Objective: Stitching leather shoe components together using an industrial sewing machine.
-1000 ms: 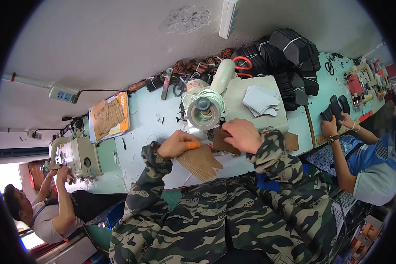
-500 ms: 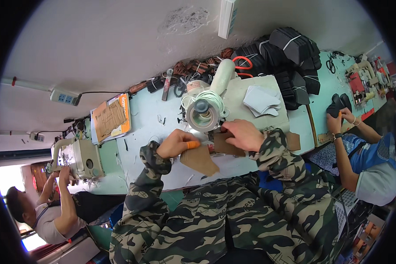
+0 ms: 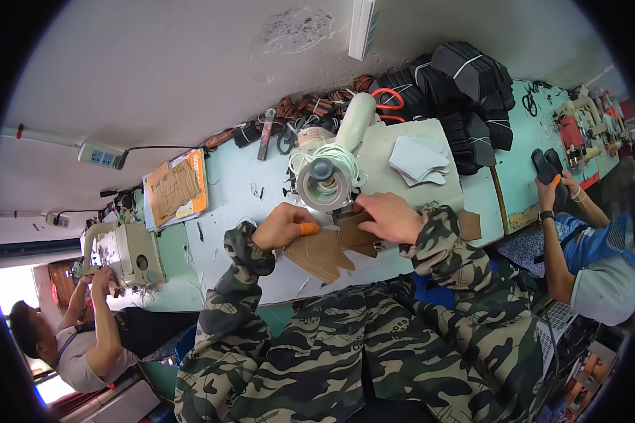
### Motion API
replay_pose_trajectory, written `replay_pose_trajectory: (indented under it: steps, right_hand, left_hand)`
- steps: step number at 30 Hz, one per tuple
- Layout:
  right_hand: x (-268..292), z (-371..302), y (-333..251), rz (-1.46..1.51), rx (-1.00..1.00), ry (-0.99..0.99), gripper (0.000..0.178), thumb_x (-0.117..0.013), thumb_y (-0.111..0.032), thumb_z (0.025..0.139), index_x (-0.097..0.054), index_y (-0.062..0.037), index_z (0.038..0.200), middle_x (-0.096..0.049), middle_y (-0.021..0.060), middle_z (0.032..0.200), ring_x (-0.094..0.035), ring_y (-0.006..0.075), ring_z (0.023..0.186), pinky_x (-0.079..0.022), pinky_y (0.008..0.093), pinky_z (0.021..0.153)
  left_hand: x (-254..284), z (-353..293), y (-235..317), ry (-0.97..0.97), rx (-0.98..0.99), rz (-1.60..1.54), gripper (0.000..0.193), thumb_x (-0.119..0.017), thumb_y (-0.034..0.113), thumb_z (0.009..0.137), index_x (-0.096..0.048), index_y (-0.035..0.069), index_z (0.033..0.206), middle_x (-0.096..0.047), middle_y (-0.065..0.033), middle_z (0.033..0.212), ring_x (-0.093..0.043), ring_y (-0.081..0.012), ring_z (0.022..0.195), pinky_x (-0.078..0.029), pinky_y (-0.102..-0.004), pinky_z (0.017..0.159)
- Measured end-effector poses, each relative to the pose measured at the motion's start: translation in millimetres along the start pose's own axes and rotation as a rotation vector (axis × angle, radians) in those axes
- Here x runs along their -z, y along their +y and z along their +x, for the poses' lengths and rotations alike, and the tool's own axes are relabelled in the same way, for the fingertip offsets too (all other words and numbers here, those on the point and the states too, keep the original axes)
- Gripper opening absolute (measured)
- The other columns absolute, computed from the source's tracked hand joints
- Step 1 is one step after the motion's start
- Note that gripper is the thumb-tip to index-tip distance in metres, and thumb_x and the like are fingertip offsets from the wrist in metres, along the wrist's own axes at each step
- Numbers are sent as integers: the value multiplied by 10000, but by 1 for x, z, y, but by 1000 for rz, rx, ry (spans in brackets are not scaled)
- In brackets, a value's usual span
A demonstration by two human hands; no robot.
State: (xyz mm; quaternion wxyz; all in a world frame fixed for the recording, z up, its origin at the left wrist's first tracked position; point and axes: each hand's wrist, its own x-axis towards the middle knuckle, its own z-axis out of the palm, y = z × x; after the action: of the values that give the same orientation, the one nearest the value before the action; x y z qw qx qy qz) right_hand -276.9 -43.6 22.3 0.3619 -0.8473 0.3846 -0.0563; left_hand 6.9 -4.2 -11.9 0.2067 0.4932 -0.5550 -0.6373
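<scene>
My left hand (image 3: 283, 227), with an orange band on one finger, is closed on the upper edge of some brown flat pieces (image 3: 316, 256). Their lower edges lie fanned over the white tabletop (image 3: 241, 204). A further brown flat piece (image 3: 358, 237) is pinched under the fingers of my right hand (image 3: 391, 217), next to the left-hand ones. Both hands are just below the head of a cream sewing machine (image 3: 358, 120), which carries a coil of pale cord (image 3: 331, 156). The needle area is hidden behind the machine head.
White cut pieces (image 3: 420, 161) lie on the machine bed. Tied black bundles (image 3: 469, 77) are stacked at the back right. Orange-handled scissors (image 3: 388, 99) are behind the machine; papers (image 3: 175, 190) lie left. Co-workers (image 3: 95, 345) sit at both sides.
The pieces in my left hand have fanned apart into several layers. The piece under my right hand has shifted left, up against them.
</scene>
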Motion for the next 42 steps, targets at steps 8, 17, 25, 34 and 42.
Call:
replay_pose_trajectory:
  steps: [8,17,25,34,42]
  right_hand:
    - [71,-25,14,396,8,-298,298,-706,-208,797,-676,2,1006,-693,142,934,-654,318,827,-507,340,750]
    - [3,-9,12,72,74,75,391,-756,-275,710,-646,-29,993,-642,167,874,-611,365,839,-482,439,753]
    - [66,-19,5,501,-41,-329,423,-757,-292,748,-663,25,1011,-687,149,927,-646,309,828,-506,375,789]
    - [7,-4,7,71,9,-9,371,-763,-275,731,-649,-28,983,-659,178,941,-626,384,907,-496,422,811]
    - [72,-28,-1,387,-150,-276,376,-754,-180,815,-633,33,1100,-710,95,959,-646,107,903,-523,270,763]
  left_hand:
    - [-21,17,17,267,-338,331,198,-673,129,878,-695,-23,1004,-692,-141,805,-641,-156,718,-514,-310,682]
    - [1,-12,11,-19,102,42,138,-694,84,861,-700,-29,940,-707,-52,814,-625,-107,754,-511,-276,713]
    - [-26,16,7,306,-271,378,258,-661,154,862,-674,29,1087,-702,-186,884,-689,-318,801,-524,-367,740]
    - [0,-9,8,-30,41,73,198,-682,167,871,-715,-7,961,-683,-116,768,-622,-145,695,-504,-299,658]
    - [-11,-16,15,147,-45,206,240,-690,209,892,-696,-16,977,-685,-91,762,-597,-118,640,-507,-308,631]
